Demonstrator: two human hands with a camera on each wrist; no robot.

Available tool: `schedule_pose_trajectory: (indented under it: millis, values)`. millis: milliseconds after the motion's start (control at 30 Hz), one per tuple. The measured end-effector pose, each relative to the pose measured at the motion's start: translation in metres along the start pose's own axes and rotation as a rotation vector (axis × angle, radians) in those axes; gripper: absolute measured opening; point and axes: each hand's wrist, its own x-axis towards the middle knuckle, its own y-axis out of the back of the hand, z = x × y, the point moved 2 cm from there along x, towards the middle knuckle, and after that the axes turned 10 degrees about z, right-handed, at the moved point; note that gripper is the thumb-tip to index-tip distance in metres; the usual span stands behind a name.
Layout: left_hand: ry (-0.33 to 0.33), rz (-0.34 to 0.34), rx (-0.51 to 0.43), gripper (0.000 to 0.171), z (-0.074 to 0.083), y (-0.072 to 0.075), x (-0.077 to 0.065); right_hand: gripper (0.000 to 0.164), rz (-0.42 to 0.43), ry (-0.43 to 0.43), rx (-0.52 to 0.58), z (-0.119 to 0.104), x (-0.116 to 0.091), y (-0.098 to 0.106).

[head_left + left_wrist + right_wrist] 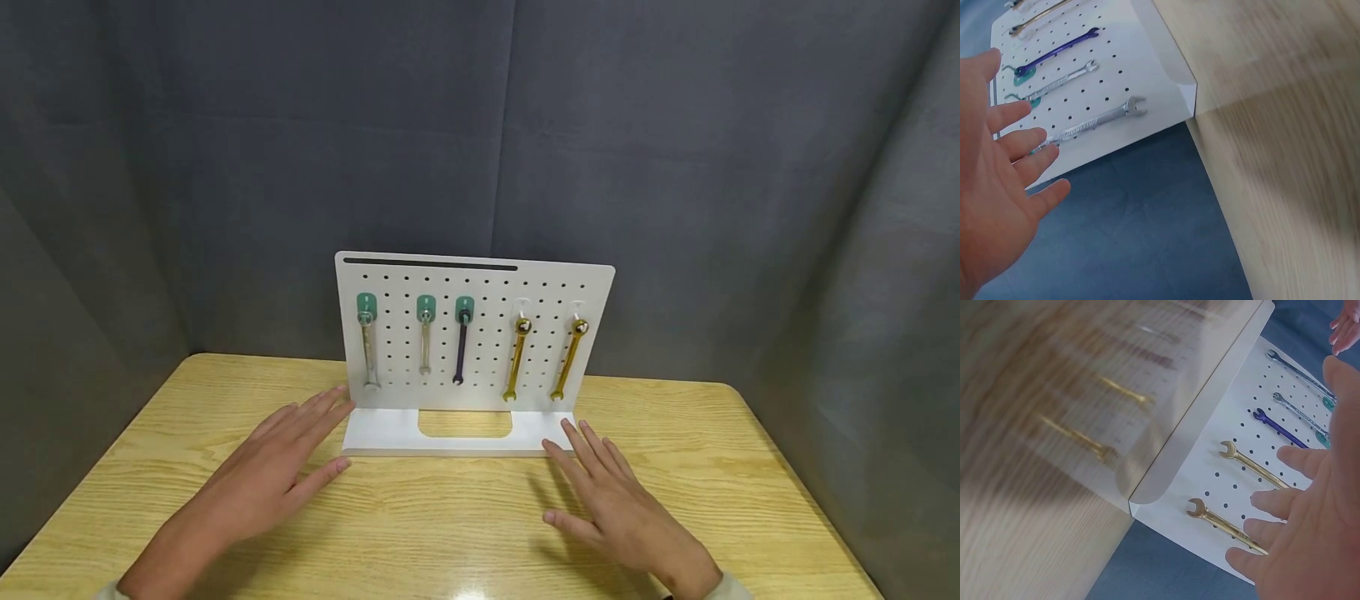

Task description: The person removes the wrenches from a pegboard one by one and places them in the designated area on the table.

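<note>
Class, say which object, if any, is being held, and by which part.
Nothing is held: the left grip and right grip are empty, and the five wrenches hang on the pegboard.

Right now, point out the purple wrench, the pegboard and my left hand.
Purple wrench (1058, 51): left wrist view, middle of its shaft.
Pegboard (491, 346): head view, its perforated face.
Left hand (272, 468): head view, back of the hand.

Five wrenches (461, 348) on seemingly upright pegboard (491, 332)
</note>
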Motion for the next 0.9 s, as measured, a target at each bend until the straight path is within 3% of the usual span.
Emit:
schedule_pose_trajectory:
  millis: [167,500,900]
  values:
    - [0.036,0.024,0.009,0.066,-0.006,0.011,0.005,0.079,0.007,-0.003,0.001,0.003,0.001,0.001]
    - [0.042,0.21,0.027,0.063,-0.013,0.039,0.016,0.077,0.032,-0.002,0.015,0.005,0.003,0.002]
    - [0.089,0.241,-0.01,0.066,-0.028,0.048,0.034,0.079,0.029,-0.003,0.047,0.008,0.009,0.002]
